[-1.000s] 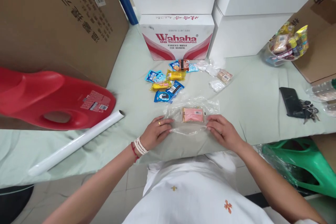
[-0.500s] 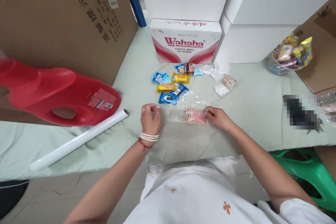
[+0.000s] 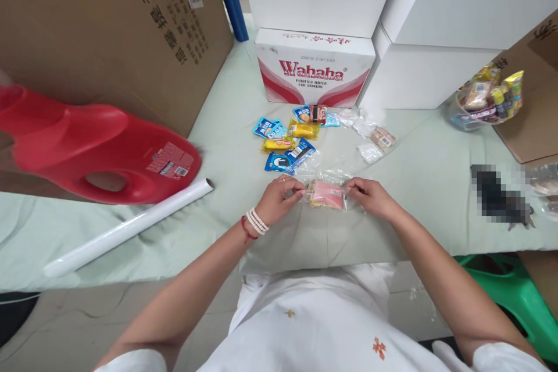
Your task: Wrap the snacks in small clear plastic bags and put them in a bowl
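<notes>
A clear plastic bag [image 3: 344, 202] lies near the table's front edge, around a pink-and-yellow snack packet [image 3: 327, 194]. My left hand [image 3: 281, 196] pinches the bag at its left side. At the right side, my right hand [image 3: 367, 193] has thumb and fingers closed on the plastic. Just beyond the bag lie blue snack packets [image 3: 279, 161], yellow-wrapped snacks [image 3: 303, 129] and a brown packet [image 3: 318, 113]. To their right are crumpled clear bags [image 3: 369, 153] and a tan packet [image 3: 383, 138].
A Wahaba-style red-and-white water carton [image 3: 317, 75] stands behind the snacks. At left are a large red jug [image 3: 131, 139], a white roll [image 3: 131, 231] and a cardboard box [image 3: 108, 29]. A bowl of snacks [image 3: 471, 119] stands at right, beyond a blurred dark object [image 3: 499, 195].
My left hand has moved right, from the bag's far left end to beside the snack packet. My right hand stays at the right side of the bag.
</notes>
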### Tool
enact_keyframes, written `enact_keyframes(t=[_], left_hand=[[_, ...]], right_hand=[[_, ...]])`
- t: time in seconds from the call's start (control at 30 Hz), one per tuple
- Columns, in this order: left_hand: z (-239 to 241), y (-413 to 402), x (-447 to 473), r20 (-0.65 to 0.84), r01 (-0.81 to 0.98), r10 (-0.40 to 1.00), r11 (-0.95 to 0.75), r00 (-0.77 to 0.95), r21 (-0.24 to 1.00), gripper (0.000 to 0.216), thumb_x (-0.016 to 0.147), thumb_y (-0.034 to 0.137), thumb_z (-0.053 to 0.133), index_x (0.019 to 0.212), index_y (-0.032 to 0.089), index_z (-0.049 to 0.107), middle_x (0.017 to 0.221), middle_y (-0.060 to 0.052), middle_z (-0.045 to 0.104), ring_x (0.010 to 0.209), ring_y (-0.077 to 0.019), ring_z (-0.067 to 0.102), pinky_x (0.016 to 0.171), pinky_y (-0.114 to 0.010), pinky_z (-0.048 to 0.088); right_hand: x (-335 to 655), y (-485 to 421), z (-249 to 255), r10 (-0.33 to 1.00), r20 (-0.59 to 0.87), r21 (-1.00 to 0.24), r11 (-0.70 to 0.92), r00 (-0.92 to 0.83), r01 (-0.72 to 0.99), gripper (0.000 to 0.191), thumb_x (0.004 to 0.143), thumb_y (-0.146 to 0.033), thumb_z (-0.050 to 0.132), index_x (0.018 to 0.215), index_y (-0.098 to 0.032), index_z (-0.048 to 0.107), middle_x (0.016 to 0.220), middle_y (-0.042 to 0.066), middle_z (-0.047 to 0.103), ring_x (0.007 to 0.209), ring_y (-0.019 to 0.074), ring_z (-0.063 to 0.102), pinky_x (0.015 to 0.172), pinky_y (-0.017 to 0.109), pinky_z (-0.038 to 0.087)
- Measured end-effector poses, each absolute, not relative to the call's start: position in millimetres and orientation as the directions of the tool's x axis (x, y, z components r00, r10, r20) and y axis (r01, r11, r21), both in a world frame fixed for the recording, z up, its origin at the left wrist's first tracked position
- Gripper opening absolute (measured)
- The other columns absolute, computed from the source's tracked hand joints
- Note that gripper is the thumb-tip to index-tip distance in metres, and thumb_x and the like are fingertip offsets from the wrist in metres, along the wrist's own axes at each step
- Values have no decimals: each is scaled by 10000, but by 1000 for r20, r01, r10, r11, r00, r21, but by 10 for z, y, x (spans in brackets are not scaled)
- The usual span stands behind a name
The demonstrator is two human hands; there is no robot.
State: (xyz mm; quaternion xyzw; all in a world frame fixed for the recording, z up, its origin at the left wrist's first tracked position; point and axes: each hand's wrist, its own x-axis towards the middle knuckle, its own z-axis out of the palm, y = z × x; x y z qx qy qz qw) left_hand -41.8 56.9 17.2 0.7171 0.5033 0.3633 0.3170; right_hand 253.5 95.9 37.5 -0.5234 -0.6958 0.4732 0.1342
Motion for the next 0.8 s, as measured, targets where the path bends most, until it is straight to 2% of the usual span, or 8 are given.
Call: enact_keyframes(t=[0.17,0.27,0.37,0.43,0.5,0.67,0.73,0.8], left_hand=[[215,636,-396,91,537,987,-149,133,830,268,956,394,515,836,196,650,737,-7,647,706,-162,584,690,-274,439],[199,692,-307,33,641,998,-65,62,765,268,960,371,478,823,200,633,658,10,588,630,-156,533,623,-264,359],[162,765,-251,25,718,999,-36,26,695,304,979,377,461,789,207,626,632,-2,572,622,-172,532,616,-274,324],[140,811,-255,26,746,999,-31,18,665,328,990,382,456,772,209,629,641,-16,582,642,-185,544,639,-284,344],[138,831,-296,64,763,998,-24,-23,647,313,985,374,470,793,206,651,706,-42,619,727,-208,575,710,-303,397],[317,560,-407,438,849,849,23,-296,528,268,963,345,519,1049,185,716,1097,-164,657,1125,-324,541,990,-486,391],[416,351,-343,532,895,838,-140,-121,423,276,973,304,510,1132,220,719,1123,-147,686,1121,-310,562,985,-483,374],[464,188,-200,475,860,855,-390,207,328,323,982,262,496,1241,273,689,1152,-102,728,1076,-264,609,935,-441,381]], right_hand=[[2586,1048,430,864,-276,-771,63,-421,634,304,941,-451,483,900,-195,642,721,0,573,624,147,473,589,259,354],[2506,982,567,938,3,-567,286,-346,772,285,985,-343,440,918,-191,672,854,78,646,780,211,573,692,306,419],[2333,774,743,881,284,-366,465,-379,806,316,1036,-301,412,1067,-192,706,1005,132,686,945,252,611,783,335,453],[2192,639,792,823,263,-333,568,-504,753,323,1051,-290,416,1196,-217,696,1136,124,704,991,233,641,776,311,470],[2063,576,748,788,137,-338,607,-601,719,344,1056,-289,426,1302,-256,664,1296,97,680,1025,218,666,740,287,485],[1924,676,487,792,-67,-345,553,-607,759,386,1055,-279,451,1401,-281,621,1448,91,606,1133,245,665,835,321,529],[1928,707,450,790,-59,-370,551,-610,748,393,1054,-273,447,1406,-268,622,1442,101,606,1141,250,665,869,335,531],[1954,725,462,781,-46,-434,546,-623,717,383,1044,-263,454,1376,-245,644,1423,111,615,1126,246,671,892,340,531]])
